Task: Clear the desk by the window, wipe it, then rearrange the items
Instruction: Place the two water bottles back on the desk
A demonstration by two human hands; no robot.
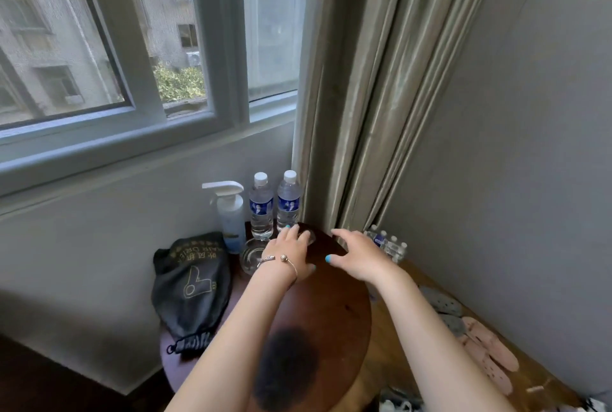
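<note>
A round dark wooden table (334,305) stands under the window. At its far edge are a white spray bottle (229,216), two upright water bottles (261,209) (288,204) and a clear glass dish (252,256). My left hand (291,254), wearing bracelets, reaches over the far edge and curls down over a clear glass (310,238), which it mostly hides. My right hand (359,254) hovers beside it over the table's right rim, fingers spread and holding nothing.
A black hair-dryer bag (192,282) lies on a purple stool (174,370) left of the table. A curtain (364,97) hangs behind. On the floor at right are a pack of small bottles (389,246), grey slippers (442,302) and pink slippers (488,353).
</note>
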